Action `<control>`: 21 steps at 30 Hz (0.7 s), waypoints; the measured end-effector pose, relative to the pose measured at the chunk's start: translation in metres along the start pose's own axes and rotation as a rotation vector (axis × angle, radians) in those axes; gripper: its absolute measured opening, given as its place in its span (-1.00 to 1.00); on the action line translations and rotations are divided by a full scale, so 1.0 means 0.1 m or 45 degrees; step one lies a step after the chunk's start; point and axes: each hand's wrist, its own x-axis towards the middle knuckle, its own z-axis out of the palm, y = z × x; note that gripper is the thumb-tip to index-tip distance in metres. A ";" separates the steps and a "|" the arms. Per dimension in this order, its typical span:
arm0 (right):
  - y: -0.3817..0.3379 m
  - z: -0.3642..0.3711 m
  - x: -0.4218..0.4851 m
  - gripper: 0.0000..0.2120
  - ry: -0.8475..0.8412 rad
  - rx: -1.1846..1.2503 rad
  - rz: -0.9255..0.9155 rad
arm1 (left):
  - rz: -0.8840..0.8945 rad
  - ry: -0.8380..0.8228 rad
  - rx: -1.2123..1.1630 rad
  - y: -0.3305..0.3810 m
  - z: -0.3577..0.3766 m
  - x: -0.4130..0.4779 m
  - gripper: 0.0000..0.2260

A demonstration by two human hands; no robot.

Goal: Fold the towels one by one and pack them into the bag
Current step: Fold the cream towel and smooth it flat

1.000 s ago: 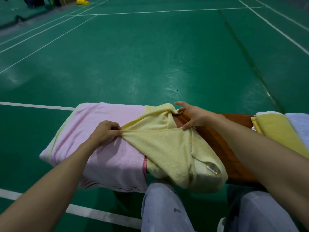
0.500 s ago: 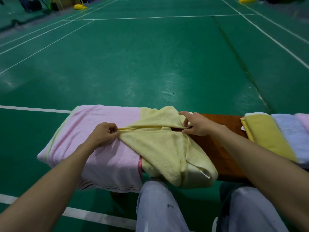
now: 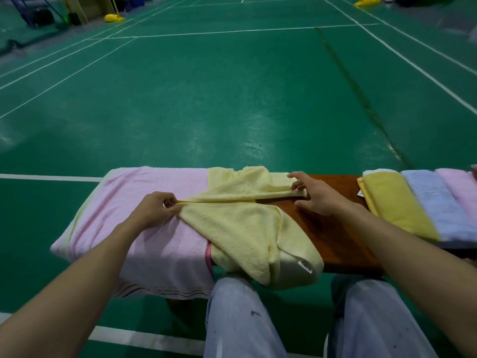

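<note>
Pinching one end of the yellow towel's (image 3: 240, 228) edge between thumb and curled fingers, your left hand (image 3: 157, 210) holds it firmly above the pink towel (image 3: 144, 228). Your right hand (image 3: 315, 195) nips the other end over the bare bench (image 3: 333, 236), and that hold looks looser, with one finger pointing free. In the head view the edge runs taut between your hands. The rest of the yellow towel lies bunched, part heaped behind the edge and part hanging off the near side of the bench against your knee (image 3: 232, 293). The main risk, as I judge it, is the weight of the hanging part: if your right fingers slip, the cloth could slide down to the floor (image 3: 232, 99). Pull sideways too hard and you may drag the pink towel, which overhangs the bench end. Folding over the bunched part would likely give a crooked fold. Counted: two hands, one yellow towel in work, one pink towel spread under it, one bench. At your right lie three folded ones in a row: a gold towel (image 3: 395, 202), a blue towel (image 3: 433, 202) and a paler pink towel (image 3: 462, 192), with a white edge showing behind the first. No bag is in view.
</note>
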 end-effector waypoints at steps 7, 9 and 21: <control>0.11 0.04 -0.04 -0.34 0.106 0.058 0.046 | -0.022 -0.018 0.030 0.01 0.01 0.04 -0.89; 0.11 0.05 -0.04 -0.34 0.129 0.068 0.034 | -0.029 -0.024 0.028 0.02 0.01 0.05 -0.89; 0.10 0.14 -0.06 -0.44 0.257 0.115 0.003 | -0.057 -0.026 0.034 0.03 0.03 0.06 -0.87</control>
